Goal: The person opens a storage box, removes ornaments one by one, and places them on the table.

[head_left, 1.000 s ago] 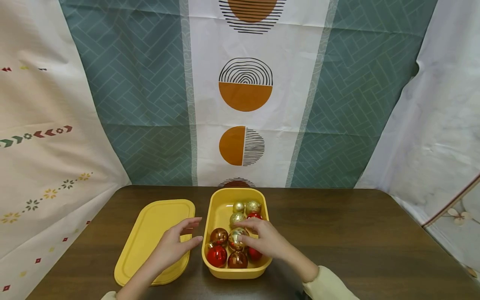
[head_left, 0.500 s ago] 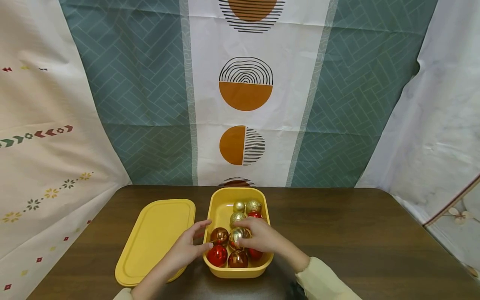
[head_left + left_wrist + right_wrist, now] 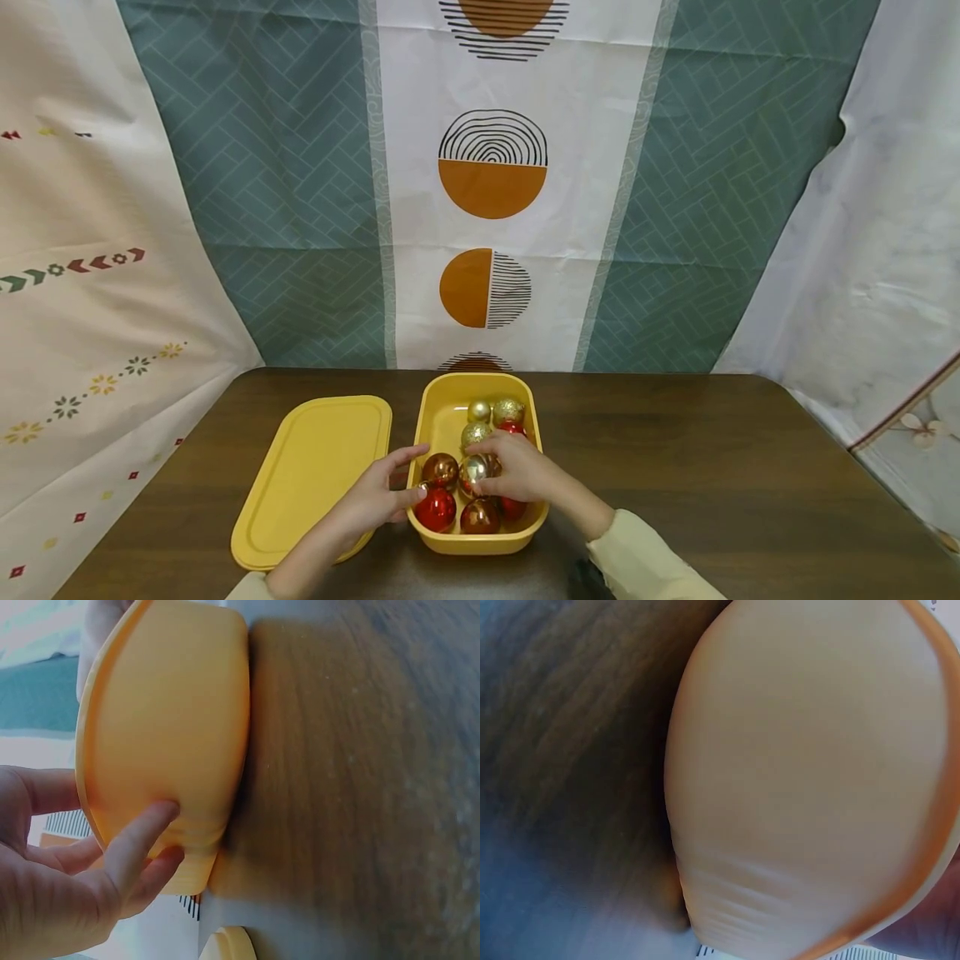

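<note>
Though the yellow lid is off, lower left, all visible baubles still sit in the lower-centre tub; the right hand pinches a gold bauble, the left hand holds the rim.

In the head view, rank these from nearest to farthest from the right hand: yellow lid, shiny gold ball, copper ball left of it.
1. Shiny gold ball: in the box, at the right hand's fingertips.
2. Copper ball: just left of the gold one.
3. Yellow lid: on the table, left of the box.
</note>
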Tool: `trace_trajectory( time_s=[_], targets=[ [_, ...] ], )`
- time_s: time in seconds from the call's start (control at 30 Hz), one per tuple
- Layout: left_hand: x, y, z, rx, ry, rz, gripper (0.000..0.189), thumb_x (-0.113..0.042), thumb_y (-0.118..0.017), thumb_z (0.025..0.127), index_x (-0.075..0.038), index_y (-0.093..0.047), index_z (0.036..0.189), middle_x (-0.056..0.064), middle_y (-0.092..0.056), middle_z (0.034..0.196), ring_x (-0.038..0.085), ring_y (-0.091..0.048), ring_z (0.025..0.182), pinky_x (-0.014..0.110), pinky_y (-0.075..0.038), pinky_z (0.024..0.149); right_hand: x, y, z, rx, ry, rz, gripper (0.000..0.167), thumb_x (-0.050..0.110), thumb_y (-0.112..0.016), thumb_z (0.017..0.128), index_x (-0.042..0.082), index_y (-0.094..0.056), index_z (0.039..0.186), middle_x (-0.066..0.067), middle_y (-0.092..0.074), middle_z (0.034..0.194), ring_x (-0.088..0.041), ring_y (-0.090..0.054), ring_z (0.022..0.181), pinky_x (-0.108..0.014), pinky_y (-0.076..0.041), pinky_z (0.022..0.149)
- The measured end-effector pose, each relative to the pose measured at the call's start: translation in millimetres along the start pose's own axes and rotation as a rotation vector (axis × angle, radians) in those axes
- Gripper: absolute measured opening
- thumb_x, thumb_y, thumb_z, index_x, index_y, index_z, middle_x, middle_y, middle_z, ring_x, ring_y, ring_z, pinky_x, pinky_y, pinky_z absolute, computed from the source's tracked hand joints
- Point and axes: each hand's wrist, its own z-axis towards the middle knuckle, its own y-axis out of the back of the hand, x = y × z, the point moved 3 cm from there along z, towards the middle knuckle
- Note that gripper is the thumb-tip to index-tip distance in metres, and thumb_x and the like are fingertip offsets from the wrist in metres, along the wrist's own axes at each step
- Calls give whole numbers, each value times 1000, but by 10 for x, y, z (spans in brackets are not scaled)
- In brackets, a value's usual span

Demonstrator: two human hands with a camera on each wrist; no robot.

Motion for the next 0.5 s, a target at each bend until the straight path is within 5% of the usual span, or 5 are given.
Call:
trace_trajectory(
  time_s=[0.5],
  targets=[
    [-17, -11, -2, -21, -10, 4, 57, 0, -60, 83, 1, -38, 135, 31, -30, 137, 38, -51, 108, 41, -54, 65, 45, 111, -97, -59, 21, 61, 41, 14, -74, 74, 3, -64, 113, -9, -63, 111, -25, -53, 105, -42, -42, 89]
  ],
)
